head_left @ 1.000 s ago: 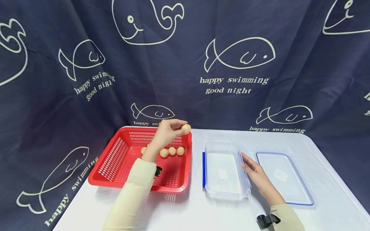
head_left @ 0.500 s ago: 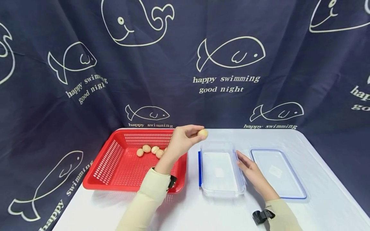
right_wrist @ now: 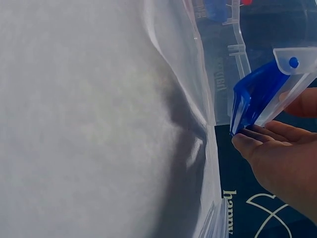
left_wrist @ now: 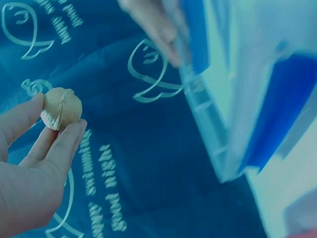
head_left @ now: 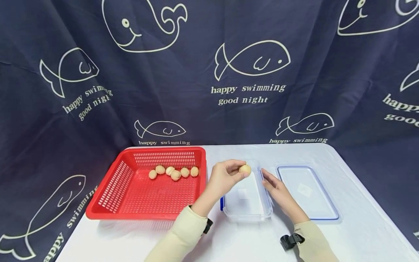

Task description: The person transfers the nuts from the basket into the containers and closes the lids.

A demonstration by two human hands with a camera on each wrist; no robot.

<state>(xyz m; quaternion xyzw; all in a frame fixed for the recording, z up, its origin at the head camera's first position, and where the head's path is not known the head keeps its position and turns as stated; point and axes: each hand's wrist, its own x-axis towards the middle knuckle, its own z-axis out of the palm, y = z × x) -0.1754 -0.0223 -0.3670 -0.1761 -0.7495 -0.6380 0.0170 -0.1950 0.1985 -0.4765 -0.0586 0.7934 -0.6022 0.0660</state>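
In the head view my left hand (head_left: 226, 178) pinches a walnut (head_left: 244, 169) between thumb and fingers, over the clear plastic food container (head_left: 247, 218). The left wrist view shows the seam of this walnut (left_wrist: 63, 108) facing the camera. The container is lidless, with blue clips on its sides. My right hand (head_left: 278, 191) rests its fingers against the container's right side. Up close in the right wrist view, those fingertips (right_wrist: 245, 141) touch the splayed blue clip (right_wrist: 260, 91). Several more walnuts (head_left: 175, 175) lie in the red basket (head_left: 91, 211) at the left.
The clear lid (head_left: 322, 198), edged in blue, lies flat on the white tablecloth (head_left: 353, 218), right of the right hand. Behind the table hangs a dark blue curtain (head_left: 196, 91) printed with white fish and lettering.
My left hand has carried the walnut right from above the basket's edge to over the container, and lower. The right hand stays at the container's side. The head view has shifted slightly.
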